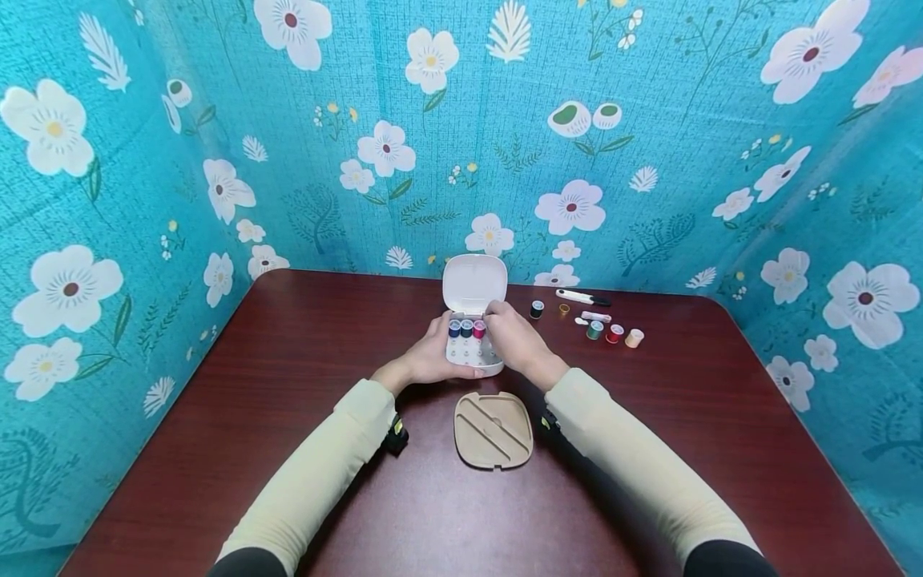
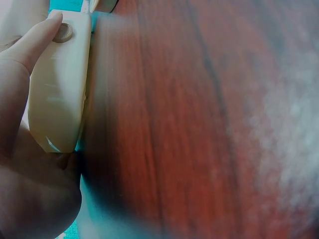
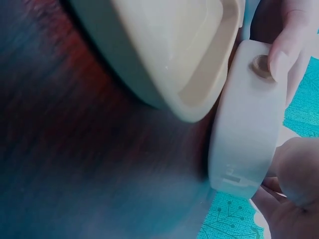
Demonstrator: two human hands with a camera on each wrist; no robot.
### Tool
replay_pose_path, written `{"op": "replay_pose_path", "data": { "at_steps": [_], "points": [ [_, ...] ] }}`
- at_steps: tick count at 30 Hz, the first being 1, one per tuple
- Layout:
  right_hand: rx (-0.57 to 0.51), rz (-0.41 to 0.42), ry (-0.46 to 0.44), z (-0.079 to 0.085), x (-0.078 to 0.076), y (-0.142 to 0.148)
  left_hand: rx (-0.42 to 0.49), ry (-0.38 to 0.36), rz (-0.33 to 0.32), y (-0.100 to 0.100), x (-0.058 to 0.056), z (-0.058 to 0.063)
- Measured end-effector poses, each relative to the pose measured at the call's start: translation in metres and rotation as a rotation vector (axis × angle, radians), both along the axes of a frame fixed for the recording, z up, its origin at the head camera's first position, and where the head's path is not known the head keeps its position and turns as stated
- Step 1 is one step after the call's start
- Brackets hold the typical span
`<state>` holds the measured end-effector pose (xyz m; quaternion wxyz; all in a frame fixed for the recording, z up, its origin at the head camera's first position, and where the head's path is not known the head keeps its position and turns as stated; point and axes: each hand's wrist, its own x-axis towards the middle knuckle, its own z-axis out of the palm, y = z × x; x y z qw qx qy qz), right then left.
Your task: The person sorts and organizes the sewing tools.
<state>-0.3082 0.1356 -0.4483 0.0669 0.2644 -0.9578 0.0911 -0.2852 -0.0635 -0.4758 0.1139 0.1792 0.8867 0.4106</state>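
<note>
A white sewing box [image 1: 496, 371] stands on the table with its lid [image 1: 474, 282] raised. My left hand [image 1: 425, 353] grips its left side, the thumb lying along the front wall beside a round button [image 2: 63, 33]. Inside, a dark blue spool [image 1: 454, 328], another dark spool [image 1: 466, 328] and a pink spool [image 1: 479, 328] stand in the back row, behind rows of small pegs. Over the box's right side is my right hand [image 1: 515, 336]; its fingertips reach the back right corner, and whatever lies under them is hidden. In the right wrist view that hand [image 3: 299, 174] is beside the box.
A tan divided tray [image 1: 493, 457] lies in front of the box. To the right are a black spool [image 1: 537, 309], a brass ring [image 1: 564, 309], a white-and-black tool [image 1: 582, 297], a small pale item [image 1: 595, 316], and green [image 1: 594, 329], red [image 1: 614, 333] and cream [image 1: 634, 338] spools.
</note>
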Motion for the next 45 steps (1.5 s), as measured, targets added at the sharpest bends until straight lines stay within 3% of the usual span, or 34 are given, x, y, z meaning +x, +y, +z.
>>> {"op": "replay_pose_path", "data": {
  "at_steps": [13, 20, 29, 45],
  "points": [
    [0.032, -0.01, -0.047, 0.004, -0.005, -0.002, -0.018, -0.004, -0.004, 0.0, -0.004, -0.003],
    [-0.029, 0.007, -0.082, 0.004, 0.0, 0.002, 0.003, -0.021, 0.0, 0.0, 0.001, 0.0],
    [-0.126, 0.066, -0.069, 0.014, 0.003, 0.011, -0.002, -0.022, -0.002, 0.0, 0.001, 0.003],
    [-0.12, 0.122, -0.036, 0.019, 0.014, 0.025, 0.011, 0.019, -0.002, 0.001, -0.001, 0.001]
  ]
}}
